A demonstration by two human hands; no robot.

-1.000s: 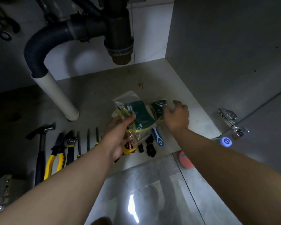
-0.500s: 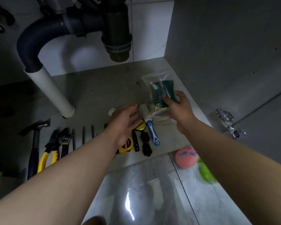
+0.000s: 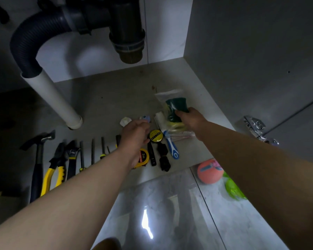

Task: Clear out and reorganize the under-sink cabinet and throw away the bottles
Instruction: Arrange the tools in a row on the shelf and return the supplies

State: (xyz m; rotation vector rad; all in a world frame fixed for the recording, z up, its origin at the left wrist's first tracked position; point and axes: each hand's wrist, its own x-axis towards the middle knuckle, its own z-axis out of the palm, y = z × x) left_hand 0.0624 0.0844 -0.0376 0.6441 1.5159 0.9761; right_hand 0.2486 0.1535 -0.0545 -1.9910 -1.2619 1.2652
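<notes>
Two bare forearms, one at the near left and one at the near right, uncovered along their whole visible length up to the wrists. Bare left hand (image 3: 134, 134) seen from the back, with knuckles and thumb showing. Bare right hand (image 3: 190, 118) also seen from the back, fingers mostly out of sight. Smooth surfaces, dimly lit, widening toward the near edge under the wide lens.

1. pliers (image 3: 51, 177): bright yellow grips
2. tape measure (image 3: 143, 157): yellow case, black and red label
3. brush (image 3: 173, 149): blue and white handle
4. sponge (image 3: 175, 105): dark green
5. ball (image 3: 210, 171): salmon-orange, blue marks
6. drain hose (image 3: 31, 38): black, ribbed; pipe (image 3: 56, 100) is plain white
</notes>
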